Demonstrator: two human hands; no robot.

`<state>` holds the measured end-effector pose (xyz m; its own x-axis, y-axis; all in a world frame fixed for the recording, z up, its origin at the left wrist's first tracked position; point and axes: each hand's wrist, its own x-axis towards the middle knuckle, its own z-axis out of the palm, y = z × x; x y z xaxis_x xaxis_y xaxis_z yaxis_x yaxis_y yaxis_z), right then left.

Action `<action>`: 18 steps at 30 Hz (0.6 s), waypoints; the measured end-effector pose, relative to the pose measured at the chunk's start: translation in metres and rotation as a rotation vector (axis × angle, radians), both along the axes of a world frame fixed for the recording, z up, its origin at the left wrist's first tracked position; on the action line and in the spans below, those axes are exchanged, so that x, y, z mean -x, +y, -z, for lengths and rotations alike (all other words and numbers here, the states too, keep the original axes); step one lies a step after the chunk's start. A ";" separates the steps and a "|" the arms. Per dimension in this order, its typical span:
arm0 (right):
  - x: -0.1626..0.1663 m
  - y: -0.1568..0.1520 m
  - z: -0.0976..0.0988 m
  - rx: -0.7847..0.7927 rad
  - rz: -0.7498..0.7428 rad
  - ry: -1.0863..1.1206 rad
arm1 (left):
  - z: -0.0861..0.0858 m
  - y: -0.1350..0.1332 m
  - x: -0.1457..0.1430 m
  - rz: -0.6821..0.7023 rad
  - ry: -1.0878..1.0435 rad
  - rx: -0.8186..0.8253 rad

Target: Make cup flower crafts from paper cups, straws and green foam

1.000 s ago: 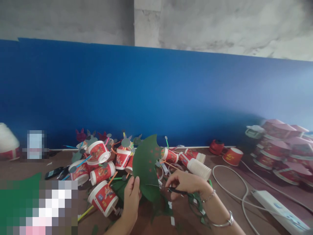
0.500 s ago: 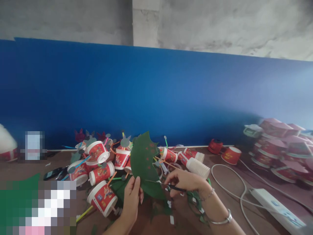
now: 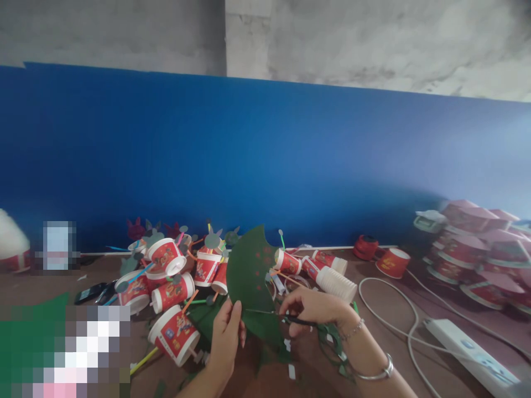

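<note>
**Thin dark-green curved sheet point(image 3: 249, 265) held upright over the middle of the crowded brown worktop point(image 3: 388, 320)**

Room: widest bare patch lies right of the right hand point(image 3: 288, 315), inside a looped pale cable point(image 3: 418, 320). Behind, a tall blue panel point(image 3: 257, 138) closes off the far edge.

Hands: left hand point(image 3: 236, 312) pinches the sheet's lower left edge, thumb in front. Right hand's fingers curl closed around black-handled metal scissors point(image 3: 301, 320), blade across the sheet's lower part; blade gap too small to tell.

Around: red-and-white printed paper cups point(image 3: 176, 334) with coloured sticks crowd the left; a nested row of paper cups point(image 3: 336, 284) lies just beyond the right hand. Green scraps point(image 3: 334, 340) lie near the right wrist. White power strip point(image 3: 468, 348) far right, below a blurred pile of pink-topped red cups point(image 3: 464, 243).

Texture: sheet smooth, matt, outer side rounded, top pointed, small red marks near its right edge.
</note>
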<state>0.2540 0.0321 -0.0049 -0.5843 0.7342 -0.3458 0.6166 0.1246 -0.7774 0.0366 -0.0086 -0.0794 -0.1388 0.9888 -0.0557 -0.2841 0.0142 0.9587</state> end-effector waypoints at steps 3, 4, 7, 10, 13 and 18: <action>0.002 0.000 0.002 0.006 0.012 0.035 | 0.001 0.000 0.000 -0.008 0.003 -0.008; 0.003 0.000 0.002 -0.001 0.021 0.039 | 0.001 0.000 0.000 -0.011 0.001 -0.012; 0.005 0.000 0.001 -0.005 0.037 0.047 | 0.001 0.001 0.000 -0.012 -0.001 -0.023; 0.005 -0.001 0.000 0.015 0.059 0.066 | -0.001 0.000 0.001 -0.007 -0.020 -0.013; 0.004 -0.001 0.000 0.039 0.083 0.109 | -0.001 0.000 0.001 0.012 -0.038 -0.004; 0.005 -0.001 0.000 0.048 0.094 0.108 | 0.001 0.000 0.001 0.032 -0.053 -0.013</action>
